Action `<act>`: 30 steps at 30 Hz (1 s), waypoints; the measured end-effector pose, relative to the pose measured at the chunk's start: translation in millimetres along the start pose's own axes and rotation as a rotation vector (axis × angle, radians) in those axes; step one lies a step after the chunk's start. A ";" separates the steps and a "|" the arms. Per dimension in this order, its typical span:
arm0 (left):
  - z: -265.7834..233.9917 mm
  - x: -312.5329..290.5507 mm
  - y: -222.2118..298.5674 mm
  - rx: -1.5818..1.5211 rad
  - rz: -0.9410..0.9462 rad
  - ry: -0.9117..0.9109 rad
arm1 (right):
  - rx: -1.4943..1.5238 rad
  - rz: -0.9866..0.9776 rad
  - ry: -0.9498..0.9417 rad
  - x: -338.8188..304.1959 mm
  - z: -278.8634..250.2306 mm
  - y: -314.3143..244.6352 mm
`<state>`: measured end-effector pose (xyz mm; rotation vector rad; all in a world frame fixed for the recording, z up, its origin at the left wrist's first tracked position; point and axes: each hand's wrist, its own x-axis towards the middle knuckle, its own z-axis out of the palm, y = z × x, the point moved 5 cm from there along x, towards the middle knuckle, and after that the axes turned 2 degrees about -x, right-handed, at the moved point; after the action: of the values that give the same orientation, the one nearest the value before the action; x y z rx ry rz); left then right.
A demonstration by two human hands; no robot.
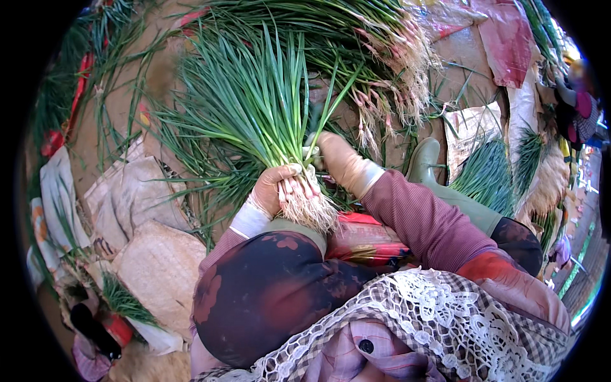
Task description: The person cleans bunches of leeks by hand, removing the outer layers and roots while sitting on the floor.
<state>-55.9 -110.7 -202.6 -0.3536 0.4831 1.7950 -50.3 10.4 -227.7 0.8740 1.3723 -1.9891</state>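
Observation:
My left hand (272, 190), in a pale glove, is closed around a thick bunch of green onions (270, 114). Their pinkish-white bulbs and pale roots (309, 204) point toward me, and the long green leaves fan out away from me. At the right side of the bunch is my gloved right hand (340, 159), its fingers bent in against the lower stalks. A separate green onion stalk (328, 114) slants up to the right from those fingertips. Part of the right fingers is hidden behind the stalks and slightly blurred.
A large heap of green onions (388, 44) lies beyond the bunch, roots to the right. Pale woven sacks (156, 254) cover the ground at left. On the right are a green rubber boot (425, 156) and more onions (487, 175). Other people (579, 108) sit at the edges.

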 end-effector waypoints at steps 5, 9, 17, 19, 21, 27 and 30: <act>-5.8 -1.5 0.8 0.020 0.026 0.038 | -1.543 0.047 -0.497 6.3 20.7 70.6; 3.5 -2.4 1.6 0.003 -0.010 0.098 | -0.924 -0.072 -0.180 -16.6 -15.2 8.6; 16.1 -11.2 8.6 0.065 -0.038 0.177 | -0.696 -0.435 0.406 -38.3 -11.3 -75.0; 24.9 -18.1 20.1 0.095 -0.007 0.155 | -0.523 -0.504 0.321 -36.2 -2.9 -82.3; 51.6 -23.5 39.2 0.135 0.033 0.140 | -0.372 -0.381 0.182 -20.2 1.4 -88.4; 161.5 -64.8 93.6 0.399 0.281 0.061 | -0.455 -0.649 0.112 -87.2 65.3 -202.0; 208.9 -76.8 88.9 0.418 0.381 0.029 | -0.736 -1.043 0.271 -133.1 71.0 -239.4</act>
<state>-118.9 -91.8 27.9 0.0074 0.9778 1.9918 -160.9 30.2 32.0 0.0259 2.8512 -1.7008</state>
